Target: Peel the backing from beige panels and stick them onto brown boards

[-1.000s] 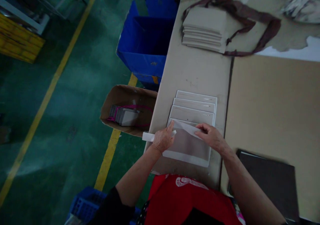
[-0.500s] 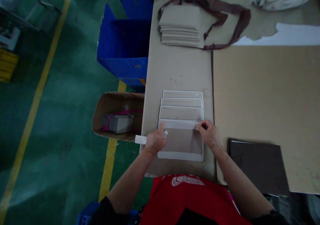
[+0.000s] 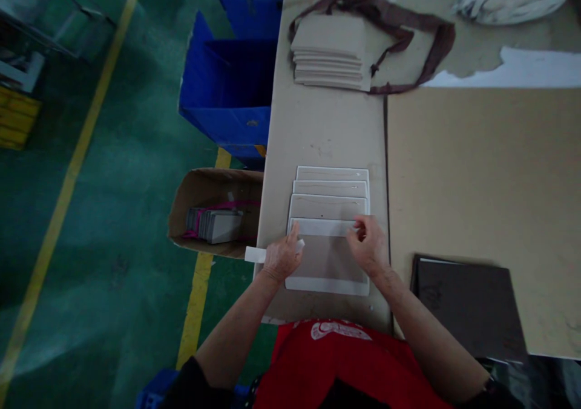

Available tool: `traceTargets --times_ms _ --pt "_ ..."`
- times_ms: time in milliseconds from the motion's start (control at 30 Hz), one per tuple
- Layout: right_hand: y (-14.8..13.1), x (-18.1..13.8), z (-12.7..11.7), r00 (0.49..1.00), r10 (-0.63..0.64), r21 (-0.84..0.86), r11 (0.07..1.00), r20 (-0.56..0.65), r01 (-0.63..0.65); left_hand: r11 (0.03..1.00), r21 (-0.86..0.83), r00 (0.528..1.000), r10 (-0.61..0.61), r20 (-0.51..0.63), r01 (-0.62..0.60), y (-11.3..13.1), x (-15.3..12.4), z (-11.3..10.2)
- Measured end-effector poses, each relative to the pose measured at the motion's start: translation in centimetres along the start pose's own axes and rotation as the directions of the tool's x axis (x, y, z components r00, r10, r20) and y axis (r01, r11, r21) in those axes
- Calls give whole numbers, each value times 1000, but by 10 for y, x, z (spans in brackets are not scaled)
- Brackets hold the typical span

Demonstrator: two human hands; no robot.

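A flat grey panel [image 3: 327, 258] with white bands along its top and bottom edges lies on the table, the nearest of several overlapping panels. My left hand [image 3: 284, 256] grips a short white strip [image 3: 255, 255] that sticks out on both sides of it. Its index finger presses the left end of the upper white band [image 3: 322, 227]. Over the right end of that band, my right hand [image 3: 370, 245] is closed, thumb and fingers curled together. Whatever lies between those fingertips is hidden. Behind the front panel, the other panels [image 3: 327, 204] show only their upper edges.
A stack of grey boards [image 3: 329, 40] stands at the back, with a brown cloth strap [image 3: 431, 58] around it. Left of the table are a cardboard box [image 3: 181, 215] and a blue bin [image 3: 227, 121]. A dark folder-like sheet [image 3: 467, 306] lies at the right.
My right hand has moved slightly left along the upper white band, its fingers more curled. My left hand stays in place with the white strip.
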State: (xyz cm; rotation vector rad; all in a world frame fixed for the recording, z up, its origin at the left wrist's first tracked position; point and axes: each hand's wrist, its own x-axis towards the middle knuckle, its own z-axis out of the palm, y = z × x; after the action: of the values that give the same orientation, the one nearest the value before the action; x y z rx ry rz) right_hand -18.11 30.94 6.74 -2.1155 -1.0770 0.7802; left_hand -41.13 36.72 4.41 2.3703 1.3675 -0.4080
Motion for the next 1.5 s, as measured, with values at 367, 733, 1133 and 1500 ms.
traceTargets --times_ms 367,733,1133,1500 --pt "48 -7 -17 916 394 422 845 -72 -330 984 -179 999 -6 -45 -2 -7 -5 -9" --pt "-75 -28 23 855 63 546 745 514 -383 -116 -959 940 -199 278 259 28 -35 -65" --pt "-69 -6 16 788 28 472 787 615 -396 -346 -895 933 -120 339 281 54 -30 -57" --pt "-57 4 12 881 53 566 748 469 -346 -407 -864 866 -268 423 297 62 -14 -52"
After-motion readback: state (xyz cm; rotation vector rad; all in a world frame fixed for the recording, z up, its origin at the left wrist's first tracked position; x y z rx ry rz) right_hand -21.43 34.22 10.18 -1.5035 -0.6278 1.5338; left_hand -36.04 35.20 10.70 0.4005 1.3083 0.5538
